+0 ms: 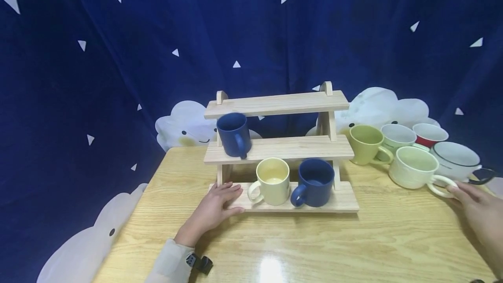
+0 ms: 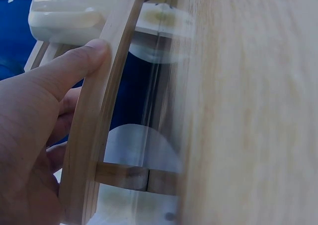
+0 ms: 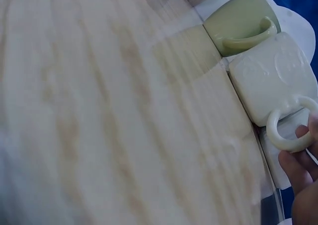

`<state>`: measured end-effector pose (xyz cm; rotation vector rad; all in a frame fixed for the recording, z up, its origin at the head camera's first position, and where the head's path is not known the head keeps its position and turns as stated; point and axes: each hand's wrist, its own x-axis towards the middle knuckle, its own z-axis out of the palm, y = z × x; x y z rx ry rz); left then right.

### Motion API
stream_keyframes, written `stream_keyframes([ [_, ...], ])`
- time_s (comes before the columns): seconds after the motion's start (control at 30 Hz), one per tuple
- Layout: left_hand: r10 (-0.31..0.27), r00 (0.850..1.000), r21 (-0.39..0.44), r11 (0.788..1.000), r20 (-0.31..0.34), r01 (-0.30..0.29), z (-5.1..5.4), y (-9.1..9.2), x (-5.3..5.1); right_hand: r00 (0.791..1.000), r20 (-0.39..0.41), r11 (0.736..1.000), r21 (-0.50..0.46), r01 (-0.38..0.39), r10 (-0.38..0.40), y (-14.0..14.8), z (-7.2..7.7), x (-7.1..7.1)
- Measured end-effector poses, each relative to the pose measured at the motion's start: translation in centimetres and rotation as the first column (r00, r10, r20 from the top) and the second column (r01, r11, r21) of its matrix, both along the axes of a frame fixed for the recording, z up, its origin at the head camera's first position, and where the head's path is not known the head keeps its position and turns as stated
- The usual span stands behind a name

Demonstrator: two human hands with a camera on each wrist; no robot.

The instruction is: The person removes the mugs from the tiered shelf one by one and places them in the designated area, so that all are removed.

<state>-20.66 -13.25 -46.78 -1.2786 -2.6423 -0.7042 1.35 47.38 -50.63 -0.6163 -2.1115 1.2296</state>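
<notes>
My left hand [image 1: 214,206] rests on the left end of the bottom board of a wooden three-tier shelf [image 1: 283,147]. Its thumb touches the board's front edge, with the fingers lying over the top. Just right of it on that board stand a cream mug [image 1: 273,182] and a navy mug [image 1: 316,182]. Another navy mug [image 1: 234,134] occupies the middle board's left end. At the far right, my right hand [image 1: 477,208] pinches the handle of a white mug [image 1: 414,167] with a pale green inside. The right wrist view shows fingers at that handle [image 3: 285,140].
Behind the white mug are an olive-green mug [image 1: 365,143], a pale green mug [image 1: 397,136], a red mug with a white inside [image 1: 430,133] and a dark-rimmed white mug [image 1: 456,160]. They stand close together on the wooden table [image 1: 314,248]. A blue curtain [image 1: 251,25] hangs behind.
</notes>
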Motion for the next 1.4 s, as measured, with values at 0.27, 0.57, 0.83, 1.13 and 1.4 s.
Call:
stream_keyframes([
  [0.27, -0.002, 1.0, -0.01, 1.0, 0.0, 0.002, 0.3, 0.3, -0.2, 0.994, 0.084, 0.997, 0.039, 0.062, -0.065, 0.2, 0.7, -0.3],
  [0.57, -0.005, 1.0, -0.011, 1.0, 0.009, 0.005, 0.4, 0.3, -0.2, 0.994, -0.105, 0.997, 0.077, 0.018, -0.01, -0.7, 2.2, 0.2],
  [0.83, -0.002, 1.0, -0.018, 1.0, 0.009, 0.002, 0.3, 0.3, -0.1, 0.999, 0.005, 0.946, 0.322, -0.037, 0.038, -3.0, 5.1, -0.1],
  [1.13, -0.007, 1.0, -0.014, 1.0, -0.004, 0.007, 0.1, 0.2, 0.0, 0.994, 0.056, 0.861, 0.496, -0.113, 0.099, -7.1, 8.8, -1.2],
  [1.4, -0.01, 1.0, 0.008, 1.0, -0.015, 0.01, 0.0, 0.0, 0.1, 0.979, 0.086, 0.807, 0.556, -0.199, 0.182, -12.1, 11.7, -3.1],
])
